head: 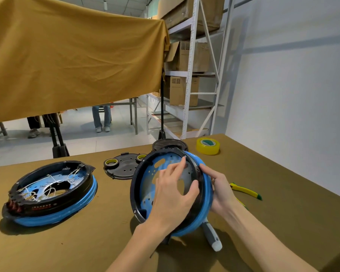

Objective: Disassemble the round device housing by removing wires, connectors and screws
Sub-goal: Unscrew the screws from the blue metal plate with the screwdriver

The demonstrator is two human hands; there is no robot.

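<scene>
A round blue and black housing stands tilted on its edge at the table's middle, open side facing me. My left hand reaches inside it, thumb hooked on the black rim, forefinger stretched up to a small screw near the top rim. My right hand grips the blue outer rim from the right. A second round housing lies flat at the left, with white wires, connectors and copper coils still inside.
A black round cover plate with two tape rolls lies behind the held housing, beside another dark lid. Yellow tape roll at back right. A yellow-handled tool lies at the right; a grey-handled screwdriver lies under the housing.
</scene>
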